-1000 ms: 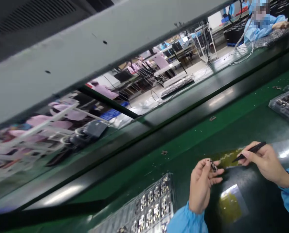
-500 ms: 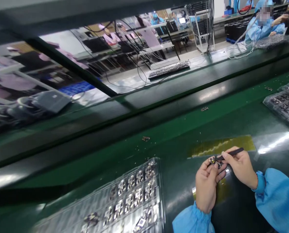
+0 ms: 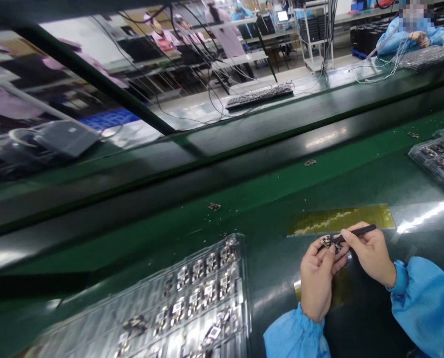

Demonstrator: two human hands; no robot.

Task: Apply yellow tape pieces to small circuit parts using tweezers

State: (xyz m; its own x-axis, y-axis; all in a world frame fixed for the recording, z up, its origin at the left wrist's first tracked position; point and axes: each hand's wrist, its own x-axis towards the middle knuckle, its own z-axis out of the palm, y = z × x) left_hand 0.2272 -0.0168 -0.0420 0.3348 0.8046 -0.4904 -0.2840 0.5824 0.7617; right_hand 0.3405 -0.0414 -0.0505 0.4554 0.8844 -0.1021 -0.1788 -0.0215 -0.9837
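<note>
Between its thumb and fingers, my left hand grips a small circuit board with dark and shiny parts. Black tweezers are pinched in my right hand, their tip end at the board. Both hands are close together above the dark green work surface. Behind them lies a sheet of yellow film strips. To the left of my hands, a clear plastic tray holds several similar boards in its slots. My fingers partly cover the board.
Another tray of boards stands at the right edge. Loose boards and small bits lie along the green strip. A long raised ledge crosses behind. Beyond it are a dark tray, cables, and a person in blue.
The camera view has shifted slightly, moving the left tray left in the picture. My hands keep nearly the same pose with the board and tweezers. The far person in blue has brought their hands together.
</note>
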